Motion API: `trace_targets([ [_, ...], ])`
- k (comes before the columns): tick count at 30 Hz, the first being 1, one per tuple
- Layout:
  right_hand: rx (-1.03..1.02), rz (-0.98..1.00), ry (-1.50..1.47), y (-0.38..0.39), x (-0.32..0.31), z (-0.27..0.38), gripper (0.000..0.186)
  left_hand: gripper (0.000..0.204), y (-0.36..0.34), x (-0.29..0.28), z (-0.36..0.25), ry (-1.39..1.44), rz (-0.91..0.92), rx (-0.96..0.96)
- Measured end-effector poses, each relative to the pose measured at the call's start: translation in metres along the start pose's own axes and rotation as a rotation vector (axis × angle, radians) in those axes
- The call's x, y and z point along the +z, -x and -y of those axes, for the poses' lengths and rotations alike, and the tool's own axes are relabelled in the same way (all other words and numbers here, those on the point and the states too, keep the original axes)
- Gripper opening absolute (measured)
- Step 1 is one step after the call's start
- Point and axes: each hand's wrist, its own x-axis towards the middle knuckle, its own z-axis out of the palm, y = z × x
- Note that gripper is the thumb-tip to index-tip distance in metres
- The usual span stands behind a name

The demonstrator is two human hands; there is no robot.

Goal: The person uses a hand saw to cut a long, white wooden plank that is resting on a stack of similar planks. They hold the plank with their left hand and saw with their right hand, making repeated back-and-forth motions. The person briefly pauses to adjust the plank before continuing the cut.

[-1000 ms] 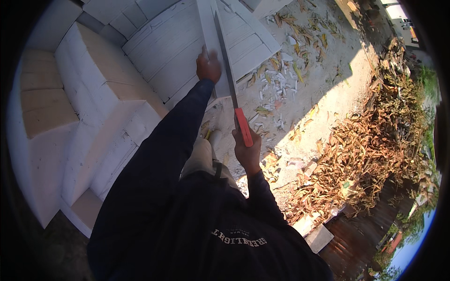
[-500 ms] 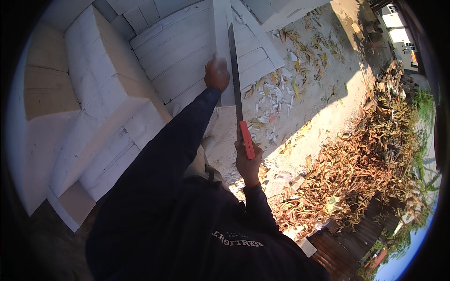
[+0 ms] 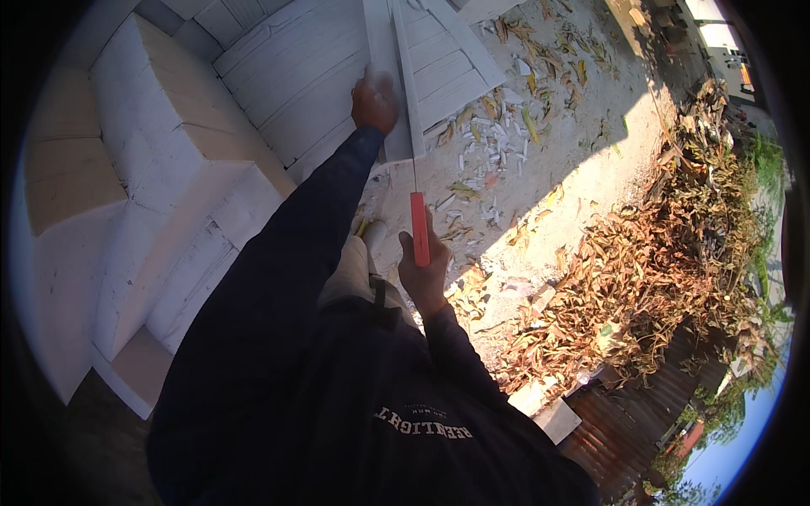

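My right hand (image 3: 424, 271) is closed around the red handle of a handsaw (image 3: 419, 229). Its blade appears nearly edge-on, a thin dark line running from the handle to the end of a long white plank (image 3: 395, 139). Along the plank's right side runs a narrow raised white edge or strip (image 3: 407, 84), which hides the rest of the blade. My left hand (image 3: 375, 101) is closed on the plank's left side, its fingers partly blurred. Beneath the plank lies a broad white slatted panel (image 3: 312, 76).
Large white block-like pieces (image 3: 160, 169) are stacked at my left. White offcuts (image 3: 498, 148) and dry leaves lie on the sandy ground right of the plank. A big heap of brown leaves (image 3: 633, 278) and rusty corrugated sheets (image 3: 629, 413) are farther right.
The saw and my right hand have shifted left and slightly up in view. The blade, plainly visible before, now shows only as a thin line. My left hand stays on the plank.
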Motion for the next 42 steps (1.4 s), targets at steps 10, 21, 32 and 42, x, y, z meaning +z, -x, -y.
trace_targets([
  [10,-0.157,0.006,-0.105,0.002,-0.024,-0.04,0.044,0.052,-0.006,-0.004,-0.001,-0.027,-0.008,0.012],
  [21,-0.123,0.077,-0.032,0.019,-0.038,-0.033,0.056,0.054,-0.012,-0.005,0.011,0.035,-0.035,0.03],
  [32,-0.063,-0.023,-0.155,0.006,-0.02,-0.026,0.022,0.047,-0.004,-0.007,0.006,0.016,-0.049,0.045],
  [42,0.006,0.055,-0.087,-0.04,-0.017,-0.002,0.015,0.051,-0.002,-0.009,0.002,-0.034,-0.015,0.005],
])
